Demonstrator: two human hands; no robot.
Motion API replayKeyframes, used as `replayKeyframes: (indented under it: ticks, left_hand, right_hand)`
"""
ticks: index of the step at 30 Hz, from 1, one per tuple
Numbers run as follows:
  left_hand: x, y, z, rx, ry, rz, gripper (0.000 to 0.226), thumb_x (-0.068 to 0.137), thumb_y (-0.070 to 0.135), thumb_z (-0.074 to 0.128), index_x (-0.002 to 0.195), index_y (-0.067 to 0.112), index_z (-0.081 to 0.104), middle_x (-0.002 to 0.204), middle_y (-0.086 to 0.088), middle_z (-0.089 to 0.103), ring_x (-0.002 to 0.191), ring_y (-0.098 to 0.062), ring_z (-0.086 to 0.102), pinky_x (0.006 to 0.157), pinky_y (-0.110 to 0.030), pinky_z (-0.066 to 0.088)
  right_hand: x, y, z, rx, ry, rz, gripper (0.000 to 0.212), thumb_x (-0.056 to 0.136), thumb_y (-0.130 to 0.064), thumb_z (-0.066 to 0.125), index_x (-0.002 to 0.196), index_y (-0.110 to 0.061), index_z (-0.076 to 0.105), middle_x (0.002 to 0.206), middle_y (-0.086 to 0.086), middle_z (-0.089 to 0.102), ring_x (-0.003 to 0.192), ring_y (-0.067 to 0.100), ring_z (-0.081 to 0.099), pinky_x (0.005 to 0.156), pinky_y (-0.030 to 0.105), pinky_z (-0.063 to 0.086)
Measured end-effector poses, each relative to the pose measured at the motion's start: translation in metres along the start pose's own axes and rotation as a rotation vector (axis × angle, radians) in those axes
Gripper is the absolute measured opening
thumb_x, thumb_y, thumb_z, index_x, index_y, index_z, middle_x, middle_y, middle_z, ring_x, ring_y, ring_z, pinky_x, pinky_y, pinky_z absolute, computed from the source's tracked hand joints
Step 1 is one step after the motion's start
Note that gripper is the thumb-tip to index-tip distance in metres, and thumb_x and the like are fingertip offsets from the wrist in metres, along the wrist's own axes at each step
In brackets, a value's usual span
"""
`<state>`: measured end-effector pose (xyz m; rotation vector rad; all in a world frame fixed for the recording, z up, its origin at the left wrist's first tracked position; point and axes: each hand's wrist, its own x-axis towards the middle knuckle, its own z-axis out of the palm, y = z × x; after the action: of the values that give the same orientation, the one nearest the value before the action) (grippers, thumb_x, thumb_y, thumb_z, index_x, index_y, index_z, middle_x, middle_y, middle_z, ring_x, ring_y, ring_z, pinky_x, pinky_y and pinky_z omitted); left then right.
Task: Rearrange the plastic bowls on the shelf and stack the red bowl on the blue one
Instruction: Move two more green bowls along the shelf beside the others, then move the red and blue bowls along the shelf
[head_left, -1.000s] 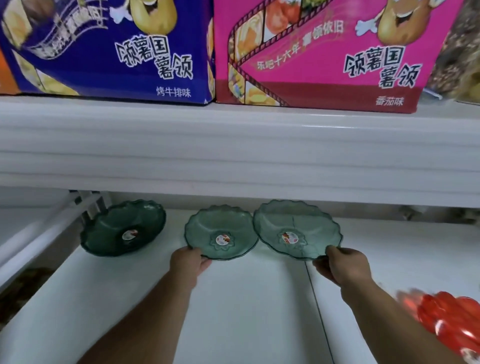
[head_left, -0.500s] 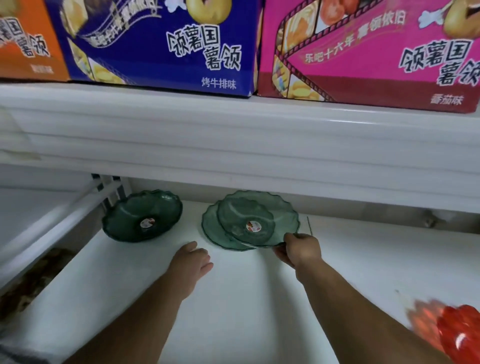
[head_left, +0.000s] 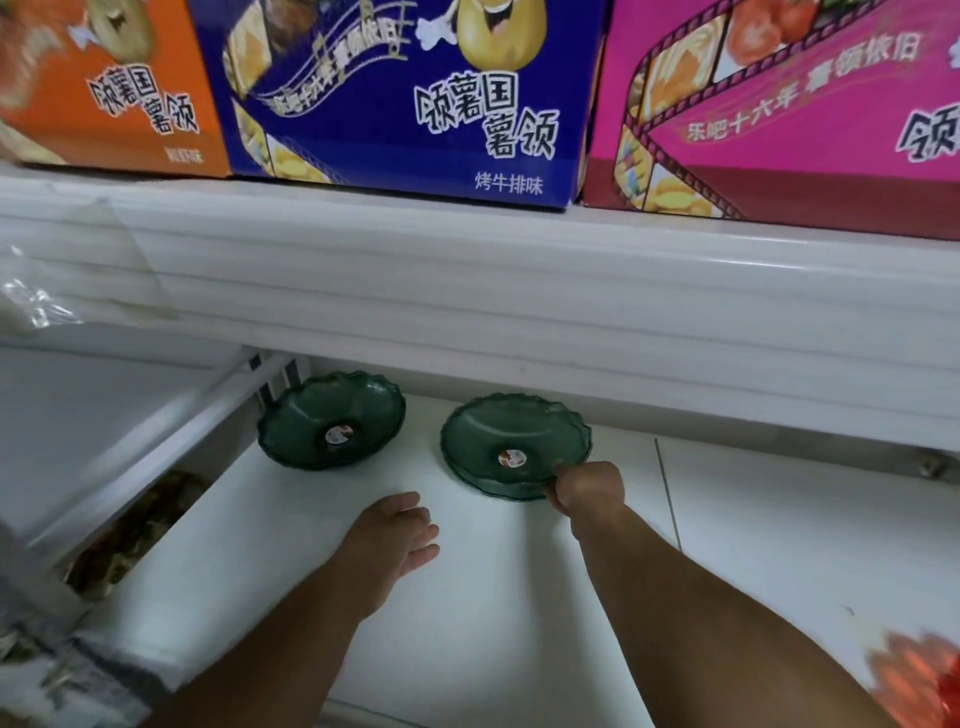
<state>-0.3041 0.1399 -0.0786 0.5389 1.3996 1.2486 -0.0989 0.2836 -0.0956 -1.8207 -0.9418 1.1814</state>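
Observation:
Two blue-green scalloped plastic bowls (head_left: 511, 441) lie nested as one stack on the white shelf (head_left: 467, 597), a round sticker in the top one. My right hand (head_left: 589, 488) pinches the stack's near right rim. Left of the stack sits a darker green bowl (head_left: 332, 418) with its own sticker, close to the shelf's left end. My left hand (head_left: 397, 532) rests open above the shelf, in front of the gap between the bowls, touching neither. Blurred red plastic bowls (head_left: 919, 680) show at the bottom right corner.
The upper shelf's thick white front (head_left: 519, 296) hangs low over the bowls, carrying orange (head_left: 104, 88), blue (head_left: 405, 93) and pink (head_left: 779, 104) snack cartons. A slanted white rail (head_left: 156, 441) bounds the left side. A seam (head_left: 667, 493) splits the shelf to the right.
My right hand slid the right bowl left onto the middle bowl, so the two now sit nested. My left hand let go of the middle bowl and drew back. The view shifted left.

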Motion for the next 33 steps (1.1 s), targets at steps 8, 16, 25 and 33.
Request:
replayKeyframes:
  ticks: [8, 16, 25, 33]
  left_hand:
    - [-0.012, -0.004, 0.030, 0.315, -0.033, 0.006, 0.045, 0.091, 0.005, 0.059, 0.135, 0.012, 0.053, 0.116, -0.011, 0.063, 0.099, -0.020, 0.064, 0.087, -0.034, 0.057]
    - [-0.059, -0.015, 0.089, 0.972, -0.097, 0.202, 0.054, 0.096, 0.030, 0.054, 0.147, 0.019, 0.040, 0.154, -0.002, 0.041, 0.135, -0.018, 0.045, 0.103, -0.025, 0.038]
    - [-0.126, -0.029, 0.187, 1.689, -0.004, 0.356, 0.064, 0.096, 0.049, 0.040, 0.153, 0.022, 0.026, 0.161, -0.006, 0.029, 0.144, -0.031, 0.033, 0.113, -0.047, 0.031]
    - [-0.166, -0.054, 0.247, 1.724, -0.094, 0.395, 0.067, 0.097, 0.050, 0.037, 0.156, 0.024, 0.019, 0.165, -0.005, 0.018, 0.148, -0.030, 0.024, 0.116, -0.044, 0.026]
  right_hand:
    - [-0.024, -0.003, -0.042, -0.457, -0.159, -0.096, 0.029, 0.095, -0.018, 0.052, 0.068, -0.009, 0.052, 0.080, 0.008, 0.061, 0.064, 0.023, 0.055, 0.051, 0.017, 0.044]
    - [-0.059, 0.003, -0.109, -0.791, -0.366, -0.297, 0.018, 0.096, -0.033, 0.051, 0.086, -0.020, 0.057, 0.092, -0.002, 0.057, 0.101, 0.027, 0.054, 0.080, 0.023, 0.035]
    - [-0.103, 0.033, -0.226, -1.333, -0.371, -0.758, 0.070, 0.099, -0.053, 0.029, 0.157, -0.015, 0.022, 0.167, 0.009, 0.019, 0.155, 0.031, 0.006, 0.124, 0.050, 0.011]
    - [-0.137, 0.064, -0.305, -1.343, -0.283, -0.707, 0.072, 0.101, -0.054, 0.026, 0.160, -0.015, 0.012, 0.169, 0.010, 0.006, 0.155, 0.031, -0.003, 0.123, 0.051, 0.001]
